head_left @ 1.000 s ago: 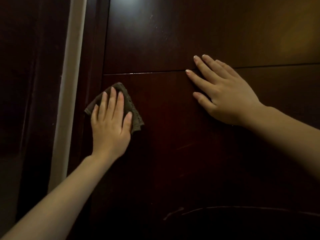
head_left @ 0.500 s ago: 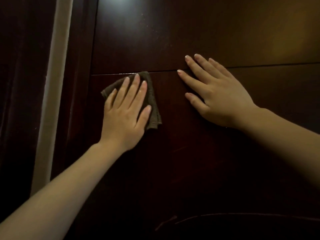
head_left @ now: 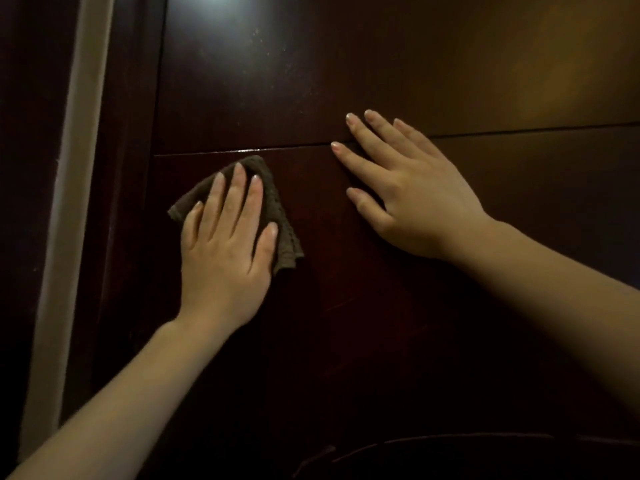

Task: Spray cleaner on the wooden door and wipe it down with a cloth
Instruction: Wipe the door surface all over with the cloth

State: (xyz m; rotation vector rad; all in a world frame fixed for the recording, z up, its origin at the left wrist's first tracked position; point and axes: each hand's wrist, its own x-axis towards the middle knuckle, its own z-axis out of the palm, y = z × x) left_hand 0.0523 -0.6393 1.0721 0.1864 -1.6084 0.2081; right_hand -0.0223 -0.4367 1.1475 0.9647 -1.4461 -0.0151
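Note:
The dark reddish wooden door (head_left: 346, 323) fills most of the view, with a horizontal groove across it at mid height. My left hand (head_left: 225, 251) lies flat on a folded brown cloth (head_left: 284, 223) and presses it against the door just below the groove. The cloth's top corner and right edge stick out from under the fingers. My right hand (head_left: 412, 199) rests flat on the door to the right, fingers spread across the groove, holding nothing. No spray bottle is in view.
A pale vertical strip of frame (head_left: 69, 202) runs down the left side, with dark wood (head_left: 24, 168) beyond it. A bright reflection (head_left: 228, 15) sits on the upper door panel. A curved scratch or line (head_left: 450, 438) crosses the door near the bottom.
My left hand and cloth slid right and up to the groove, then came back slightly left and down. My right hand has stayed planted on the door.

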